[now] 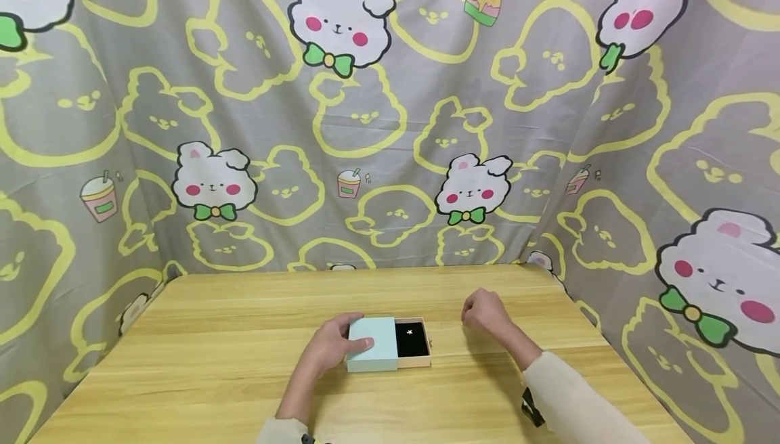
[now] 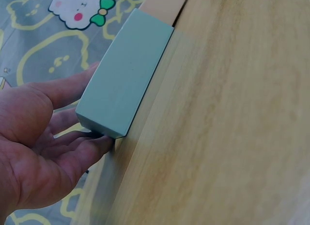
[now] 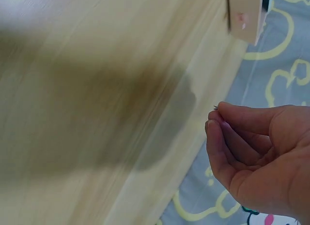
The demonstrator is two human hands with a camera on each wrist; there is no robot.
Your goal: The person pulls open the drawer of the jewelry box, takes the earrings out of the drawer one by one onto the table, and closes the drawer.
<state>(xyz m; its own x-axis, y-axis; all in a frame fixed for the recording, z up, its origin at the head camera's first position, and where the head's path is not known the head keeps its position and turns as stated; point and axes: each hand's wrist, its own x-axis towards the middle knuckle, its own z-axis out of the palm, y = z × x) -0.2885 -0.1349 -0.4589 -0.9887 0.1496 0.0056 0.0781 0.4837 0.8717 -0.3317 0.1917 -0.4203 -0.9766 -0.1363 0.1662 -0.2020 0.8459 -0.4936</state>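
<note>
A pale blue sliding jewelry box (image 1: 373, 344) lies on the table with its pink drawer (image 1: 414, 361) partly pulled out to the right. Black padding (image 1: 412, 344) fills the drawer, and one small star-shaped stud (image 1: 409, 331) sits on it. My left hand (image 1: 332, 344) grips the blue sleeve at its left end, thumb on top, fingers around the far side. In the left wrist view the sleeve (image 2: 127, 72) stands between thumb and fingers. To the right of the box, my right hand (image 1: 485, 311) is raised above the table. Its thumb and forefinger pinch a tiny metal stud (image 3: 216, 108), mostly hidden by the fingertips.
The wooden table (image 1: 244, 322) extends on all sides of the box. A grey curtain (image 1: 390, 119) with cartoon bears hangs behind and along both sides. A small pull tab (image 1: 430, 342) sticks out from the drawer's right end.
</note>
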